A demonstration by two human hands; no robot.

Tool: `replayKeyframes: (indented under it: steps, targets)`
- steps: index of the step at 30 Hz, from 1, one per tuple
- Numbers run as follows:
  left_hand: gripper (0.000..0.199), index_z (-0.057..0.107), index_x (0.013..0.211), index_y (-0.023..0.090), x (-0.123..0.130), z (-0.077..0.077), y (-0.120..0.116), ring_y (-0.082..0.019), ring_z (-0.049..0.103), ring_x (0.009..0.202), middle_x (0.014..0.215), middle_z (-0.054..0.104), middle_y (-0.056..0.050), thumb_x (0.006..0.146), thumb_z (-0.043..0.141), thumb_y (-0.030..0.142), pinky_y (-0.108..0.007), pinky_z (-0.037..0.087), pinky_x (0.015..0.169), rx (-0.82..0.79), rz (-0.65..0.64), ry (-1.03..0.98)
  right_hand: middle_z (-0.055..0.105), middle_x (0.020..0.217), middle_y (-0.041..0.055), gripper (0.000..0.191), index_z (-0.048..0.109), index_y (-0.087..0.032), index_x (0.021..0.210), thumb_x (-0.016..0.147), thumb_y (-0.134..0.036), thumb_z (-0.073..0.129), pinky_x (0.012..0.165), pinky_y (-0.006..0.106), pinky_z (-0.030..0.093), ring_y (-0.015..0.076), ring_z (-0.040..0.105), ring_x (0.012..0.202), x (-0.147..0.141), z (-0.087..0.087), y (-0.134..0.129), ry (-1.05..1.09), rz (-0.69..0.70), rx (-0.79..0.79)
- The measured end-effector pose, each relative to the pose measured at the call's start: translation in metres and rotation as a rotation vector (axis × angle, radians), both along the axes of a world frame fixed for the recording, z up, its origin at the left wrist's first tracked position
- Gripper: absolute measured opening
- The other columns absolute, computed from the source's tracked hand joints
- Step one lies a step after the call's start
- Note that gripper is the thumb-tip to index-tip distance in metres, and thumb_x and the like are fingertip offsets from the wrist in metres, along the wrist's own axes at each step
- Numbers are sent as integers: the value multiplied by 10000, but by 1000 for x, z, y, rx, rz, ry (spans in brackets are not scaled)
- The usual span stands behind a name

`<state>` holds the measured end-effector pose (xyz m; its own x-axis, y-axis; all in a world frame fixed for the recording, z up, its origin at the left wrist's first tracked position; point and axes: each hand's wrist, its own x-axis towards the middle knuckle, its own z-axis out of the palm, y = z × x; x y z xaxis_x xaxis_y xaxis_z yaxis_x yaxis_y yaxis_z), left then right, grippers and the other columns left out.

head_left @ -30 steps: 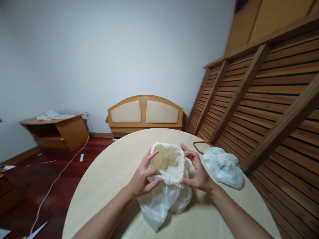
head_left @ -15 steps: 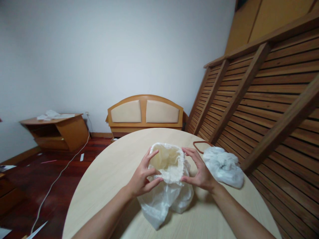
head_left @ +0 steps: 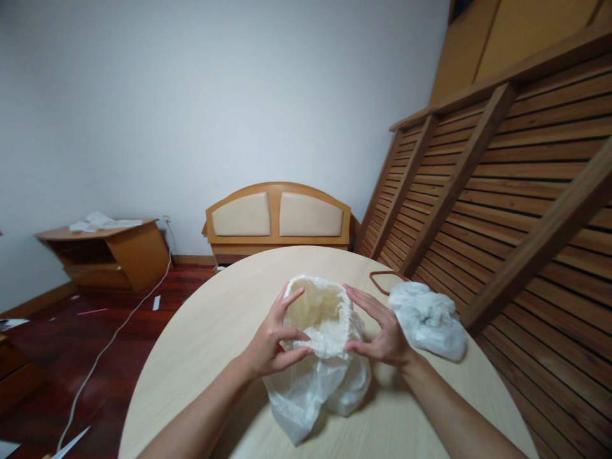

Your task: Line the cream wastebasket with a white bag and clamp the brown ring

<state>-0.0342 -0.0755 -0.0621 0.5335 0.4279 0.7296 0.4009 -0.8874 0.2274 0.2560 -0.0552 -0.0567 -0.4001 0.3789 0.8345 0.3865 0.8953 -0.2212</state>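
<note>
In the head view, the step in hand looks like spreading and shaping the mouth of a white plastic bag (head_left: pixel 329 342), which sits near the middle of a round pale table (head_left: pixel 215 331), between the two hands. Its gathered rim makes a rounded, squarish ring that shows a yellowish inside, and loose film spills toward the near side; whether something stiff stands within it, I cannot tell. The next move seems to call for even tension around that ring, so that neither side slips or folds inward. The left hand (head_left: pixel 266 341) is curled at the left of the mouth: its thumb and a neighbouring finger come close together at the near edge and seem to pinch the rim, while the index finger reaches over the far left side. The right hand (head_left: pixel 386 335) is spread wide, its thumb tip touching the near right corner and its fingertips at the far right corner, with a clear gap between. Right of it lies a crumpled bundle of plastic (head_left: pixel 430 319), with a brown loop (head_left: pixel 388 273) just beyond.
</note>
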Motion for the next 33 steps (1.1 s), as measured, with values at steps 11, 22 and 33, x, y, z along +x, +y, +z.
replayKeyframes:
  steps: [11,22,33]
  targets:
    - [143,799,940,255,2,3,-3,-413,131,1539,1676,186,-17,798,788,270,-672,226,1206,18,-26,43,661,1244,130,765,523,-244,1453,888,-757,462,1037,519,493,327,610,1185,2,1,2,151,-22,-167]
    - [129,802,906,234,8,9,-9,-432,27,1549,1697,115,0,793,791,296,-702,199,1200,66,-40,92,639,1370,121,438,695,-260,1245,957,-536,515,1050,521,492,332,590,1279,1,-2,1,231,8,-259]
    - [140,798,908,229,11,6,-9,-426,50,1549,1700,88,-3,774,804,268,-716,187,1199,93,-49,136,729,701,22,110,706,-283,751,857,-263,725,709,428,575,262,695,797,-3,5,1,341,-178,36]
